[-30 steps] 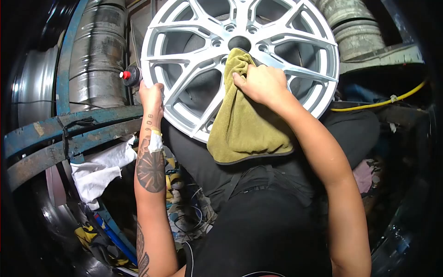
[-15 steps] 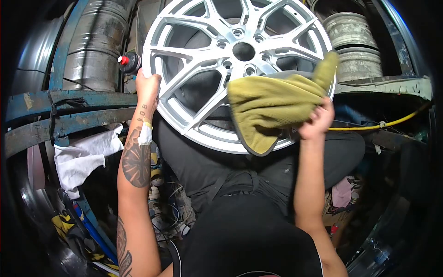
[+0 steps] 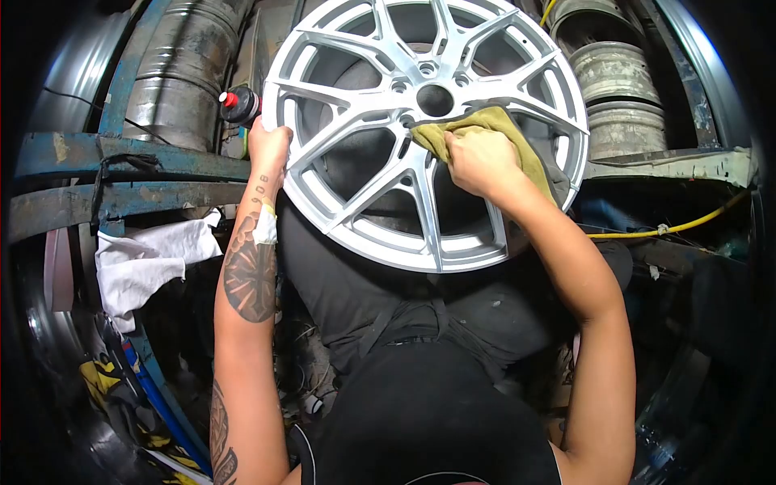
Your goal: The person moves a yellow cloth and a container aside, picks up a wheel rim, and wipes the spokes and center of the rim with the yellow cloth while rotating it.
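Observation:
A silver alloy wheel rim [image 3: 420, 182] with split spokes rests tilted over my lap. My left hand [image 3: 270, 145] is closed around its left edge, the fingers hidden behind the rim. An olive-green cloth [image 3: 509, 133] with a dark border is bunched in my right hand [image 3: 481, 160]. That hand presses the cloth against the spokes just below and right of the centre bore [image 3: 435, 99]. Part of the cloth drapes down over the right spokes.
A dark bottle with a red cap [image 3: 240, 106] stands left of the rim. Blue metal rails [image 3: 178, 166] run along the left, where a white rag [image 3: 153, 263] hangs. Stacked bare wheel barrels [image 3: 614, 97] stand at right, and a yellow hose [image 3: 687, 220] stretches below them.
My right hand has moved up and left with the cloth, from the rim's lower right edge to near the hub. The cloth is now more bunched. My left hand keeps its hold.

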Motion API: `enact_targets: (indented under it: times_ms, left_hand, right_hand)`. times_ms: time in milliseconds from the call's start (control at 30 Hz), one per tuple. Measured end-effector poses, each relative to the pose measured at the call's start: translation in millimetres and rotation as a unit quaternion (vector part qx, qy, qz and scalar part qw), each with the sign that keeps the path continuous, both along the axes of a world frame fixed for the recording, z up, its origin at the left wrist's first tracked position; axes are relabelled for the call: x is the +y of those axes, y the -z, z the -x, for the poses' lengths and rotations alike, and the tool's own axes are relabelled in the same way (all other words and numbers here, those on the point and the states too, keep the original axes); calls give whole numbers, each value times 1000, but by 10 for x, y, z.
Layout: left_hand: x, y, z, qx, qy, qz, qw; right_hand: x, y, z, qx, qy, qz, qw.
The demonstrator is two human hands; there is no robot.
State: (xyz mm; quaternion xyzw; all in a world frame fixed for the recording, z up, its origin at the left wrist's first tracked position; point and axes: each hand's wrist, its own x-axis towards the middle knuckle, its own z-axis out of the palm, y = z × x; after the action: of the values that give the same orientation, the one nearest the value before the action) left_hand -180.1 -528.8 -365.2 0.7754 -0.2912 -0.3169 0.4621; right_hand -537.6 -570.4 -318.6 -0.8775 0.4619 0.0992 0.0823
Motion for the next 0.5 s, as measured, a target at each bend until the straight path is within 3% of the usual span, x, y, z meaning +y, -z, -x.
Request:
enact_targets:
  times_ms: [167, 267, 300, 367, 400, 433, 500]
  left_hand:
    - [22, 127, -84, 6, 3, -4, 1000]
    - [17, 49, -32, -14, 11, -22, 1000]
    - [28, 22, -16, -21, 12, -29, 999]
    - [59, -2, 0, 0, 11, -27, 1000]
    - [45, -26, 14, 9, 13, -23, 1000]
    - [36, -26, 27, 13, 12, -13, 1000]
    - [26, -13, 28, 21, -1, 9, 1000]
  right_hand:
    - [87, -278, 201, 34, -7, -37, 999]
    - [100, -568, 499, -98, 6, 89, 991]
    - [39, -532, 573, -150, 2, 107, 983]
    - [59, -268, 465, -280, 87, -50, 955]
    - [99, 97, 425, -241, 36, -63, 968]
    - [167, 358, 315, -155, -93, 117, 977]
    - [38, 399, 257, -188, -83, 75, 976]
